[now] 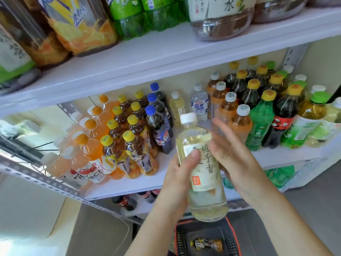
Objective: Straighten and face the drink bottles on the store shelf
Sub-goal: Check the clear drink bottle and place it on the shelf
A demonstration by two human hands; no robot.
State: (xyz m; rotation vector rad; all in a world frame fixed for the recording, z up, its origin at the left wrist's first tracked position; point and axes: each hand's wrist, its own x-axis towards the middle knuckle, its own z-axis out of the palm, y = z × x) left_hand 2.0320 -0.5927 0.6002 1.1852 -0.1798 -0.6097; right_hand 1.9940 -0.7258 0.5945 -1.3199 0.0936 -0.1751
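Though dense with bottles (258, 115), white shelf (129, 187), grey floor (310, 200)

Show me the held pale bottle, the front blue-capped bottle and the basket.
pale bottle (206, 172): head view, paper label.
front blue-capped bottle (150, 109): head view, cap.
basket (181, 241): head view, left wall.

Down the cream label of the clear pale-yellow plastic bottle with a white cap (204, 196), in black brush characters: 栀子香; below them a small orange-red square seal, too small to read. On the dark cola bottle with a blue cap (163, 139): the round Pepsi emblem. On the large clear bottle of brown tea (221, 24) on the upper shelf: 水. On the dark cola bottle with a red label (281, 124): 可 in white. On the peach-coloured drink bottle with a white label (86, 172): a letter C among blurred characters.
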